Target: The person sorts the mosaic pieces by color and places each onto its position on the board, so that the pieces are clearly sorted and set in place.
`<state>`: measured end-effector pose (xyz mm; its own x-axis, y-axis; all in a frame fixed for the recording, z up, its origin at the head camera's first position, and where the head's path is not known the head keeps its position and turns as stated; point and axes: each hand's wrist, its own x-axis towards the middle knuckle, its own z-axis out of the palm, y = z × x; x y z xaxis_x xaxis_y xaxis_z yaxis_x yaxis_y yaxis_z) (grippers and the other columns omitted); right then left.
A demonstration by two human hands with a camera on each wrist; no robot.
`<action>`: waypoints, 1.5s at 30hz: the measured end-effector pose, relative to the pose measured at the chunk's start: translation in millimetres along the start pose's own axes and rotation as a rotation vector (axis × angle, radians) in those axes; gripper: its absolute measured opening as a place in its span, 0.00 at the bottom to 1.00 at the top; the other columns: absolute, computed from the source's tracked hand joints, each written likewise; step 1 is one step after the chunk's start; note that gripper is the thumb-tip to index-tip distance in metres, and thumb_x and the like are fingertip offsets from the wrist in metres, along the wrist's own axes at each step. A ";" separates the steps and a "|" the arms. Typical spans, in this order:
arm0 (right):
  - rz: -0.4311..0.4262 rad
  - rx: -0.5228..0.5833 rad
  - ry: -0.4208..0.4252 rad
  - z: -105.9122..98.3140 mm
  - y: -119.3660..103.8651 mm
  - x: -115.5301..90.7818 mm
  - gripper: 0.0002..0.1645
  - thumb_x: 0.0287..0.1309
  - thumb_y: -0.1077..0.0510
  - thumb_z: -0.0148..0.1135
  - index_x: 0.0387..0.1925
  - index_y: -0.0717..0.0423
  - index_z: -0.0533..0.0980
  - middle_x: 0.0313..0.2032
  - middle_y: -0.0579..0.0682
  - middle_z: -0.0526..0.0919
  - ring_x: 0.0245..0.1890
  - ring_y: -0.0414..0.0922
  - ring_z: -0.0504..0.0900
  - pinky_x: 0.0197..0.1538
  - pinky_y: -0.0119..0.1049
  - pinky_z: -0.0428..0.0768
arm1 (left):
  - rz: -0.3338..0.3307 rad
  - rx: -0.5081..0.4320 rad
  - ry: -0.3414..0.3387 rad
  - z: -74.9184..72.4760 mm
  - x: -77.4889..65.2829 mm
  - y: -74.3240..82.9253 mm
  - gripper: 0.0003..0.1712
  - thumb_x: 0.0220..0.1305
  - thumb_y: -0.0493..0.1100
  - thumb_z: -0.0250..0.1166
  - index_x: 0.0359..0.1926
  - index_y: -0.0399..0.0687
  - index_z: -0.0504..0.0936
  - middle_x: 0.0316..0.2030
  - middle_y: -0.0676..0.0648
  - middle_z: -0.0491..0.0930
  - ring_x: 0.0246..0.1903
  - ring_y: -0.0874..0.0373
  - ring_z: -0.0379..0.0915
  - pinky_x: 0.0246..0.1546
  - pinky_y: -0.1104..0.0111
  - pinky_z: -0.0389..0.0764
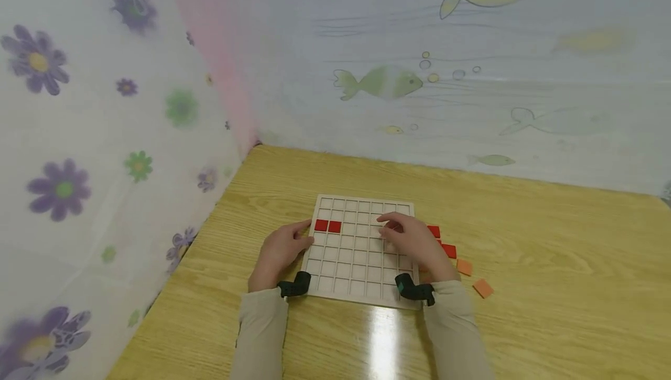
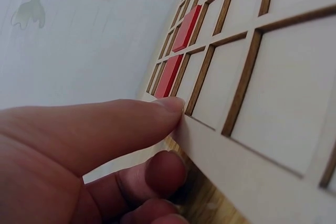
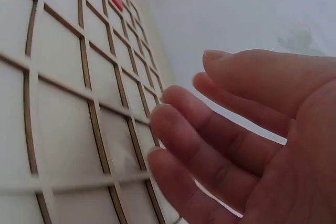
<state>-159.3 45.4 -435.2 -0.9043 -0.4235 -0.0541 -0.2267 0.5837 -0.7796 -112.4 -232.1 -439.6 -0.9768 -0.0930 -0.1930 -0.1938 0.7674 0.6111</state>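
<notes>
A pale wooden board [image 1: 359,252] with a raised grid of square cells lies on the table. Side by side near its left edge, two red square tiles [image 1: 327,226] sit in cells. My left hand [image 1: 278,252] is at the left rim; in the left wrist view the thumb [image 2: 152,116] touches the rim below a red tile [image 2: 170,74], and other fingers bend beside the board. Over the board's right part is my right hand [image 1: 416,243]. In the right wrist view its fingers [image 3: 181,129] are loosely bent and spread, with nothing between them.
Loose red tiles [image 1: 448,250] and orange tiles [image 1: 483,288] lie right of the board, some partly hidden by the right hand. The wooden table [image 1: 550,287] meets a wall with fish pictures [image 1: 388,83] behind and a flowered wall [image 1: 63,187] at the left.
</notes>
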 end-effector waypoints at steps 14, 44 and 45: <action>0.060 0.033 0.087 -42.7 31.9 -20.1 0.21 0.58 0.48 0.55 0.52 0.52 0.73 0.40 0.51 0.76 0.37 0.46 0.76 0.38 0.40 0.73 | 0.011 0.006 -0.001 -0.8 -0.5 0.4 0.27 0.57 0.49 0.61 0.59 0.57 0.70 0.21 0.53 0.70 0.19 0.58 0.62 0.24 0.68 0.62; 0.183 -0.062 -0.014 -79.3 61.5 -53.5 0.21 0.55 0.48 0.59 0.46 0.57 0.76 0.37 0.52 0.76 0.36 0.47 0.71 0.40 0.40 0.68 | -0.011 0.002 -0.016 -0.8 -1.3 2.8 0.27 0.58 0.50 0.60 0.60 0.59 0.69 0.22 0.52 0.71 0.19 0.58 0.63 0.23 0.67 0.63; 0.179 -0.071 -0.015 -79.3 62.2 -54.1 0.21 0.55 0.49 0.59 0.46 0.58 0.76 0.35 0.51 0.76 0.35 0.47 0.71 0.39 0.39 0.68 | -0.010 0.002 -0.016 -0.6 -1.3 2.8 0.27 0.58 0.50 0.60 0.60 0.59 0.70 0.22 0.52 0.71 0.19 0.58 0.63 0.23 0.67 0.63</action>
<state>-153.2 159.6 -431.3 -0.9269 -0.3191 -0.1977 -0.0888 0.6981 -0.7105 -111.8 -230.2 -437.2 -0.9733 -0.0902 -0.2113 -0.2030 0.7679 0.6076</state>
